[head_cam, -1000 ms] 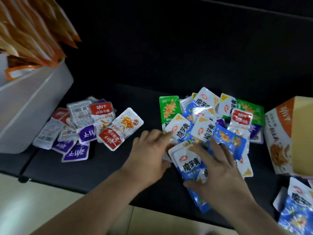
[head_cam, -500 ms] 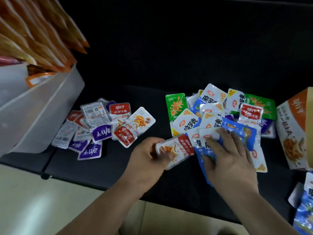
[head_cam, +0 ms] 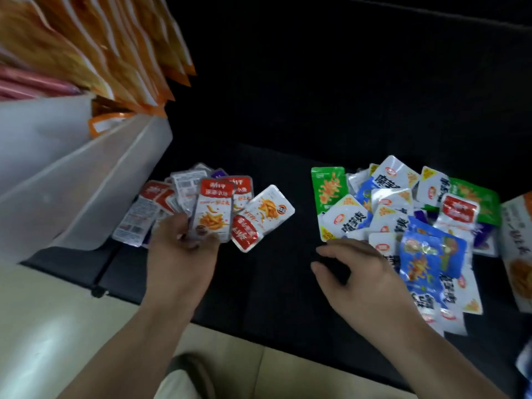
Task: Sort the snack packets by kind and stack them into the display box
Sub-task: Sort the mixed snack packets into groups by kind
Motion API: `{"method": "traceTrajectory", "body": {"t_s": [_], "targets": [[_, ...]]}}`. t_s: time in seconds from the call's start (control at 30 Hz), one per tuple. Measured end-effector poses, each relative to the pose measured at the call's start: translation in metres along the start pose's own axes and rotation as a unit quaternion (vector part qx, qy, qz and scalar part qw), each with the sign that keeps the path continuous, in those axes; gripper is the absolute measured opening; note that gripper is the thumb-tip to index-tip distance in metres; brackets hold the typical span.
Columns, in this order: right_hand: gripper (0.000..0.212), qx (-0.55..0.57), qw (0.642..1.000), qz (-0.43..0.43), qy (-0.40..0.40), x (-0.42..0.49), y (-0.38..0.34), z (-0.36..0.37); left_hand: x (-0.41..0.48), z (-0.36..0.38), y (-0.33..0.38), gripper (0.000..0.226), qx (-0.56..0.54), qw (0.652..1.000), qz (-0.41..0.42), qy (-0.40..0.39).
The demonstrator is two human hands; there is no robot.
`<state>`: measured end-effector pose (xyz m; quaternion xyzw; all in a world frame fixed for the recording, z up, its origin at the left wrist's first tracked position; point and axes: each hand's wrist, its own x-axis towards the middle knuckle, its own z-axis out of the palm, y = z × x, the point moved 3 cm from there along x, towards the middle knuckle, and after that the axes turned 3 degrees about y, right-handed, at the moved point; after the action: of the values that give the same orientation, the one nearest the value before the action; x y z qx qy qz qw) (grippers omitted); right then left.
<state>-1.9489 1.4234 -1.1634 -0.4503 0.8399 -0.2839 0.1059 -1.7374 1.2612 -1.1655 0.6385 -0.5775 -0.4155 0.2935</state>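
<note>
Left hand [head_cam: 184,254]: a red-topped packet [head_cam: 214,211] is being pinched between thumb and fingers, over the red-and-purple pile [head_cam: 135,220]; right hand [head_cam: 365,277] is being held loosely curled, empty, beside the mixed pile [head_cam: 348,217]; display box [head_cam: 518,226] is being cropped at the right edge

You've got two heaps of packets: a left heap [head_cam: 135,220] and a right heap [head_cam: 385,203]. The right one shows two green packets [head_cam: 328,187] and one red-topped packet [head_cam: 460,211]; the blue-and-white packets [head_cam: 348,220] overlap too much to count. Plus one white bin [head_cam: 86,182] and one cardboard box [head_cam: 518,254].
</note>
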Motion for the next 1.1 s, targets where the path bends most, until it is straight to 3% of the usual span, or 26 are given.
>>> {"method": "traceTrajectory", "body": {"t_s": [0.13,0.2,0.27,0.37,0.47,0.57,0.73,0.87,0.97,1.1], "targets": [[0.021,-0.038,0.998,0.018,0.046,-0.007,0.019,-0.019,-0.014,0.004,0.007,0.063,0.172,0.977,0.100,0.069],[0.022,-0.053,0.996,0.020,0.068,-0.010,0.027,-0.028,-0.029,0.013,0.022,0.059,0.161,0.973,0.159,0.043],[0.025,-0.072,0.993,0.041,0.080,-0.012,0.040,-0.042,-0.049,0.033,0.030,0.042,0.118,0.971,0.203,-0.033],[0.035,-0.114,0.984,0.108,0.083,-0.015,0.069,-0.071,-0.083,0.074,0.035,0.022,0.056,0.973,0.103,-0.197],[0.052,-0.104,0.968,0.228,-0.020,-0.028,0.100,-0.088,-0.119,0.120,0.038,0.031,0.041,0.950,-0.013,-0.309],[0.067,-0.079,0.973,0.214,-0.043,-0.045,0.106,-0.081,-0.135,0.145,0.045,0.031,0.010,0.948,-0.062,-0.313],[0.056,-0.056,0.985,0.162,0.028,-0.061,0.119,-0.072,-0.151,0.176,0.064,0.028,-0.028,0.964,-0.058,-0.259],[0.050,0.097,0.980,0.165,0.054,-0.063,0.118,-0.069,-0.164,0.191,0.066,0.013,-0.015,0.955,-0.023,-0.296],[0.048,0.210,0.961,0.180,0.031,-0.059,0.112,-0.070,-0.166,0.191,0.064,0.023,-0.035,0.948,-0.015,-0.315],[0.028,0.121,0.968,0.151,0.159,-0.043,0.119,-0.089,-0.152,0.172,0.053,0.020,-0.032,0.958,-0.026,-0.283]]}}
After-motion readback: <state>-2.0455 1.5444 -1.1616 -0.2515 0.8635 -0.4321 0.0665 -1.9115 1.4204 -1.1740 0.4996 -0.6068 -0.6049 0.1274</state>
